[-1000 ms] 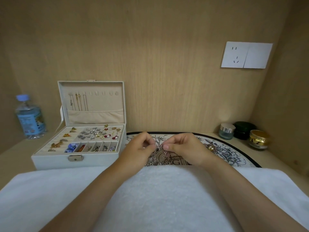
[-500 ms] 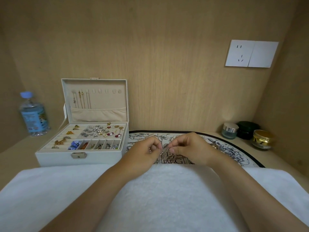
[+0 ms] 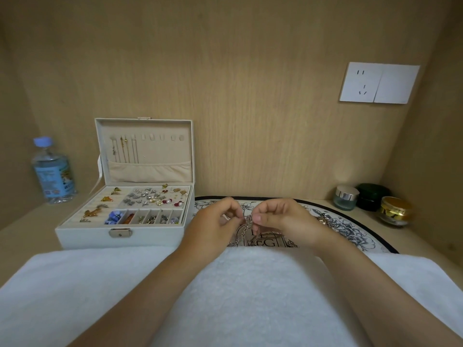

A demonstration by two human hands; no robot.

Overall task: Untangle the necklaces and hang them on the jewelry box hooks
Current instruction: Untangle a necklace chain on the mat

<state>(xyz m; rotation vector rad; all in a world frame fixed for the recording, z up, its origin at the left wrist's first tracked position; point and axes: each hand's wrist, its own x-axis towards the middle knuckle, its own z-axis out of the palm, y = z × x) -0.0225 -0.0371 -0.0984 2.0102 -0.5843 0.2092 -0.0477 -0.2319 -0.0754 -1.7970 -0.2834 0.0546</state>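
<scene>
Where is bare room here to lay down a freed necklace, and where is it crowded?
Bare: the towel left of the left arm, before the box; the desk between bottle, box and towel; a narrow strip between mat and jars. Crowded: inside the box, and the mat centre, where left hand and right hand pinch the necklaces.

The wall (image 3: pixel 250 96) and counter (image 3: pixel 30 229) are matt, wood-grained board. The towel (image 3: pixel 250 296) is white, fluffy cloth. The jewelry box (image 3: pixel 87 236) has a smooth white shell, a soft beige cloth lining and a shiny metal clasp (image 3: pixel 120 232). The necklaces (image 3: pixel 244 231) are fine, glinting metal chain. The bottle (image 3: pixel 53 171) is clear plastic; the socket plate (image 3: pixel 378 82), smooth white plastic.
</scene>
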